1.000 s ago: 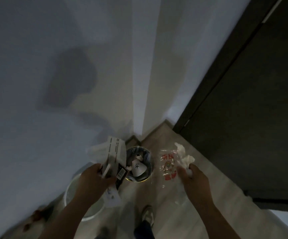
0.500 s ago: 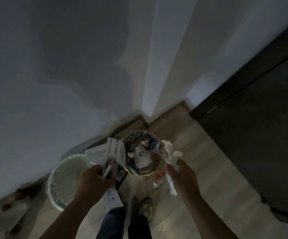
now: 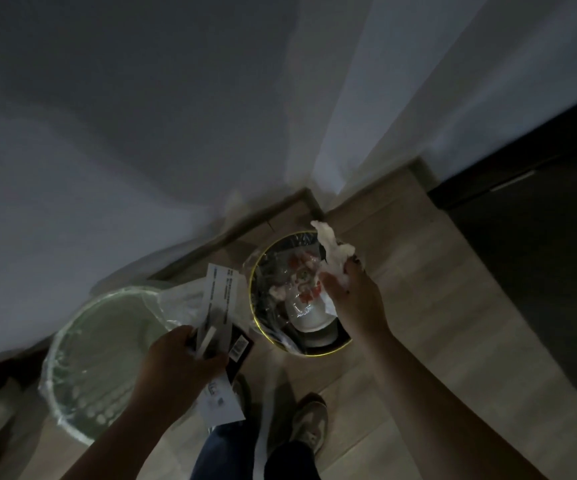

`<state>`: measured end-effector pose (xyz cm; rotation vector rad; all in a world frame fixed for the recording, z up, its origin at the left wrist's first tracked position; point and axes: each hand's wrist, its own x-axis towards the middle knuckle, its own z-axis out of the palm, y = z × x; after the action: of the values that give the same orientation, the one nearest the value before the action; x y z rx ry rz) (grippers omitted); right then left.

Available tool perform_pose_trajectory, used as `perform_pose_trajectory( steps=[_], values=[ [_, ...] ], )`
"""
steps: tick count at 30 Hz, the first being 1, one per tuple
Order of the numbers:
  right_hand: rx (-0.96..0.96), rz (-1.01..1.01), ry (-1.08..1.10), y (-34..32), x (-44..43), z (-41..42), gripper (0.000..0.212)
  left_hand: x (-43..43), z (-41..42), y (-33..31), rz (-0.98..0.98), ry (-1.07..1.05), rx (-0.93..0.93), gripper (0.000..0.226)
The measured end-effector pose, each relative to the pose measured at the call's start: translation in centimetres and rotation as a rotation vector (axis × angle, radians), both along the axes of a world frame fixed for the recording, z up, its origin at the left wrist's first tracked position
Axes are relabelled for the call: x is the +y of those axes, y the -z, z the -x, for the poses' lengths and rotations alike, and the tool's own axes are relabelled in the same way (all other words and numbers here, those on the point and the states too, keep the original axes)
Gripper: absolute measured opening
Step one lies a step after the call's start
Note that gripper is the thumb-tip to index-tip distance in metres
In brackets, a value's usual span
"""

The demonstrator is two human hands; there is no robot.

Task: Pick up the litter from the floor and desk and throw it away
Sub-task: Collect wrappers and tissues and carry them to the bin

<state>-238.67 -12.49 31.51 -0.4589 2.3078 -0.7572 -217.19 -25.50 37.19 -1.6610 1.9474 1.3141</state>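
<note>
Here the right hand (image 3: 356, 301) pinches crumpled tissue (image 3: 334, 251) over the bin (image 3: 318, 355), left hand (image 3: 176, 368) clutching papers (image 3: 219, 292)

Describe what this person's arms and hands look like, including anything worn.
Both arms are bare up to the frame edge: no sleeve on the left forearm or the right forearm. The left hand and right hand wear no gloves; no watch, bracelet or ring shows, though the dim light could hide small items.

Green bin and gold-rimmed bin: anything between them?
Head view: the left hand grips a paper-and-wrapper bundle between the green bin and gold-rimmed bin.
</note>
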Motion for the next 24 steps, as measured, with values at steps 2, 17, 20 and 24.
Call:
perform_pose_trajectory(
  steps=[2,17,20,24],
  values=[
    [0.016,-0.058,-0.008,2.0,-0.5,0.2,0.032,-0.6,0.1,1.3,-0.004,-0.013,-0.014,0.022],
    [-0.001,-0.315,-0.113,6.0,1.3,0.3,0.059,-1.0,4.8,3.7,0.005,0.094,0.068,0.028],
    [0.022,-0.304,-0.144,4.9,2.0,0.2,0.048,-0.8,6.4,4.2,-0.011,0.172,0.081,0.028],
    [0.007,-0.244,-0.102,3.8,4.0,0.3,0.042,-0.5,9.1,6.2,-0.143,0.310,0.079,0.025]
  ],
)
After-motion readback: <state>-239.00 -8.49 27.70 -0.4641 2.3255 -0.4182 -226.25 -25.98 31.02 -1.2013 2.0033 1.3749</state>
